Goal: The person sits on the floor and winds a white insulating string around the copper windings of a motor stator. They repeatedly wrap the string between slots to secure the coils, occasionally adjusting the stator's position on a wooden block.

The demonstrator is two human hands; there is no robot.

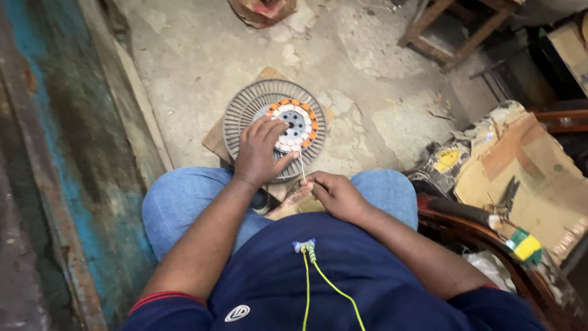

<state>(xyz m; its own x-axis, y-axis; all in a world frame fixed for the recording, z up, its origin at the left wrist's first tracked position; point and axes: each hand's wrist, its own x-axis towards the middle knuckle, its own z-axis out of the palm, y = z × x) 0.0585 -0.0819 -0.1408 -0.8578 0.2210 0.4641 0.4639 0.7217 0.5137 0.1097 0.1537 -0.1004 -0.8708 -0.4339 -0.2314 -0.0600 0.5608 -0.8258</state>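
A round grey finned motor stator [245,110] lies on a small wooden board [215,140] on the floor in front of my knees. Its centre ring carries white and orange winding slots [300,119]. My left hand [260,153] rests flat on the stator's near part, fingers spread over the ring. My right hand [334,193] sits just below it, fingers pinched on a thin pale wire [302,165] that runs up to the winding ring. A piece of brown cardboard [294,202] lies under my right hand on my lap.
A painted blue-green wall [55,165] runs along the left. Torn cardboard [527,178] with pliers [507,195] lies at right, beside a curved wooden chair arm [471,230] and a green-yellow tape roll [525,245]. A wooden stool frame [453,30] stands at the back right.
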